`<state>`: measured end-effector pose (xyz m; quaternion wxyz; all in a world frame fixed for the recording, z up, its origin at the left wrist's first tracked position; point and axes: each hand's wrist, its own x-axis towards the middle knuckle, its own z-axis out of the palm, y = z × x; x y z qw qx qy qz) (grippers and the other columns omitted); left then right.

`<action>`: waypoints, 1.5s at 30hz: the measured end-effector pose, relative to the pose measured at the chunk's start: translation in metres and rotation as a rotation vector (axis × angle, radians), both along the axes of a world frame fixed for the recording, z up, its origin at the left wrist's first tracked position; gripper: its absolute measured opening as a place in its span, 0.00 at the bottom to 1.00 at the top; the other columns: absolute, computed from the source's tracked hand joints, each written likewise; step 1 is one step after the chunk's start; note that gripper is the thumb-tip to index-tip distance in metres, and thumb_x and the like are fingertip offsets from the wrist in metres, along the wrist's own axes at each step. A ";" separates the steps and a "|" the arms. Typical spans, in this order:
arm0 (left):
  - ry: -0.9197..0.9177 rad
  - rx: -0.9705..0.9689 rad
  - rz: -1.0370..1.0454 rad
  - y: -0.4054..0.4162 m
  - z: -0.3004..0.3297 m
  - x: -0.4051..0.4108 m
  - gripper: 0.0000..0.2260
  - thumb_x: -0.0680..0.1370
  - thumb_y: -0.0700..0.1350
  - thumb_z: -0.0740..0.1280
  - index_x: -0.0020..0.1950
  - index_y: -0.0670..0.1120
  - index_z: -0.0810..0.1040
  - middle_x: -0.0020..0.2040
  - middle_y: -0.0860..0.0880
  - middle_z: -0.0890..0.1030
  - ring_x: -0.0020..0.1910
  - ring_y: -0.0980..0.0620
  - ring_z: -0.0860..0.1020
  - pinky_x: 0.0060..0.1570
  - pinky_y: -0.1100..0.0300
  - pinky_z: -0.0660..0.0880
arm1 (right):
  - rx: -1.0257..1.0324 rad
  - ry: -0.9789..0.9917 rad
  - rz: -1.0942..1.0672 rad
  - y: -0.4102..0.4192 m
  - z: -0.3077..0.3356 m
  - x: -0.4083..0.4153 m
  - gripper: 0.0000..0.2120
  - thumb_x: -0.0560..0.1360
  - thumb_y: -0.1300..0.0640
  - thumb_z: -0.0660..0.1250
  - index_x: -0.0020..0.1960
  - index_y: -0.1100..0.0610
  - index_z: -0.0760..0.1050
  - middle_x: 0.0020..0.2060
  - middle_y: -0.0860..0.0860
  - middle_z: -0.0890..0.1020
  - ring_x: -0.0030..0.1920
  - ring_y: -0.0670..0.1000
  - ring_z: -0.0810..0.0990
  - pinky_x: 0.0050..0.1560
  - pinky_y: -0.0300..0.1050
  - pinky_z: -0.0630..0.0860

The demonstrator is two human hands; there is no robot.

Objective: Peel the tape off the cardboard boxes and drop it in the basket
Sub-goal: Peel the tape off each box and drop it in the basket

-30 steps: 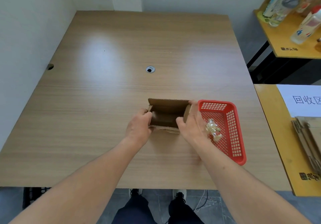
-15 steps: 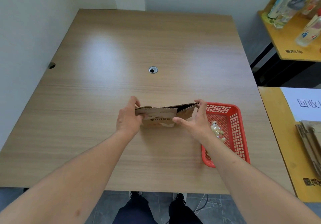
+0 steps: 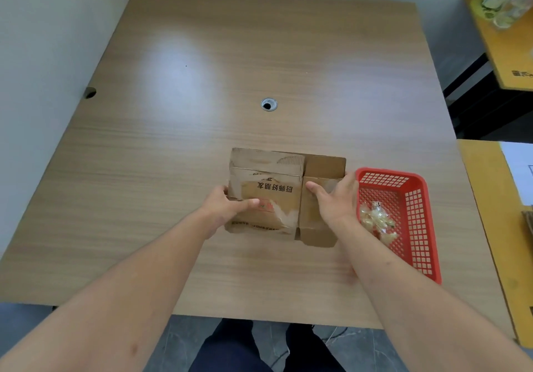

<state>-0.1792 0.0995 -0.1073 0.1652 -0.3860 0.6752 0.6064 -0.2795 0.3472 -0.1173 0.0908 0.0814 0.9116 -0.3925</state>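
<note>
1. While you look down at the wooden table [image 3: 178,169], your left hand [image 3: 227,207] sits at the left edge of the flattened cardboard box [image 3: 271,175]. Its thumb lies straight across the printed face and its fingers wrap round the edge, so it grips the box there.
2. Between your two hands the box lies flat on the table, printed side up, with black characters reading upside down to you and torn patches on its surface just right of your left thumb.
3. Your right hand [image 3: 336,201] rests on the plain right-hand panel of the same box, palm down. The thumb points left toward the printed panel and the fingers reach the box's right edge; whether they curl round it you cannot tell.
4. Just right of your right hand stands the red plastic basket [image 3: 418,221], touching or nearly touching the box's right edge.
5. Inside the basket, close beside your right wrist, lies a crumpled wad of clear tape [image 3: 376,221].
</note>
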 end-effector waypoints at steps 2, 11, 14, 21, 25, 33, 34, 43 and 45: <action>-0.036 0.001 -0.030 -0.001 -0.013 0.005 0.22 0.72 0.52 0.80 0.60 0.53 0.73 0.56 0.51 0.82 0.55 0.52 0.82 0.44 0.56 0.81 | -0.016 -0.054 -0.041 -0.007 -0.006 -0.002 0.42 0.69 0.40 0.79 0.72 0.57 0.62 0.65 0.55 0.71 0.67 0.58 0.72 0.65 0.51 0.71; -0.118 -0.340 -0.109 -0.007 -0.047 -0.004 0.26 0.73 0.62 0.73 0.65 0.52 0.70 0.59 0.51 0.80 0.60 0.45 0.78 0.60 0.46 0.77 | 0.008 -0.202 0.118 -0.034 -0.030 0.005 0.63 0.60 0.40 0.84 0.81 0.43 0.46 0.75 0.57 0.59 0.76 0.56 0.59 0.76 0.58 0.60; -0.204 -0.452 -0.169 -0.002 -0.054 -0.006 0.27 0.73 0.64 0.73 0.63 0.50 0.70 0.58 0.49 0.81 0.60 0.42 0.78 0.57 0.50 0.76 | 0.183 -0.269 0.227 -0.040 -0.045 0.015 0.59 0.62 0.35 0.81 0.82 0.42 0.49 0.79 0.61 0.51 0.80 0.60 0.48 0.80 0.60 0.51; -0.287 -0.848 -0.382 0.017 -0.057 -0.007 0.29 0.76 0.63 0.70 0.67 0.48 0.64 0.65 0.39 0.69 0.60 0.37 0.74 0.56 0.47 0.73 | 0.492 -0.066 0.495 -0.047 -0.067 0.031 0.41 0.78 0.36 0.66 0.83 0.48 0.51 0.83 0.57 0.42 0.82 0.60 0.45 0.80 0.57 0.48; -0.020 -0.999 -0.743 0.028 -0.065 -0.008 0.32 0.83 0.57 0.63 0.82 0.57 0.49 0.82 0.44 0.42 0.81 0.36 0.48 0.76 0.42 0.59 | 0.532 0.059 0.661 -0.047 -0.077 0.044 0.30 0.85 0.43 0.57 0.83 0.47 0.52 0.83 0.55 0.49 0.83 0.61 0.46 0.81 0.58 0.51; 0.153 -1.011 -0.854 0.040 -0.112 0.012 0.27 0.85 0.60 0.44 0.82 0.61 0.36 0.82 0.50 0.32 0.81 0.43 0.33 0.80 0.43 0.40 | 0.569 0.155 0.727 -0.035 -0.109 0.051 0.36 0.83 0.33 0.47 0.84 0.49 0.39 0.83 0.54 0.39 0.82 0.59 0.38 0.81 0.60 0.46; 0.168 -1.033 -0.838 0.041 -0.116 0.013 0.27 0.85 0.60 0.44 0.82 0.61 0.38 0.83 0.50 0.34 0.81 0.43 0.34 0.79 0.44 0.40 | 0.563 0.166 0.721 -0.035 -0.111 0.051 0.36 0.83 0.34 0.47 0.84 0.49 0.40 0.83 0.54 0.39 0.82 0.59 0.39 0.81 0.61 0.46; 0.143 -1.040 -0.832 0.040 -0.116 0.015 0.32 0.84 0.62 0.42 0.83 0.48 0.37 0.82 0.51 0.32 0.81 0.47 0.33 0.79 0.46 0.38 | 0.529 0.114 0.727 -0.031 -0.108 0.050 0.41 0.83 0.33 0.47 0.83 0.56 0.36 0.83 0.52 0.37 0.82 0.56 0.35 0.82 0.59 0.47; 0.152 -1.054 -0.838 0.040 -0.117 0.015 0.33 0.84 0.62 0.42 0.83 0.46 0.38 0.82 0.50 0.33 0.81 0.47 0.34 0.79 0.47 0.37 | 0.538 0.118 0.731 -0.031 -0.108 0.050 0.41 0.83 0.32 0.47 0.83 0.55 0.36 0.83 0.51 0.37 0.82 0.56 0.35 0.82 0.59 0.45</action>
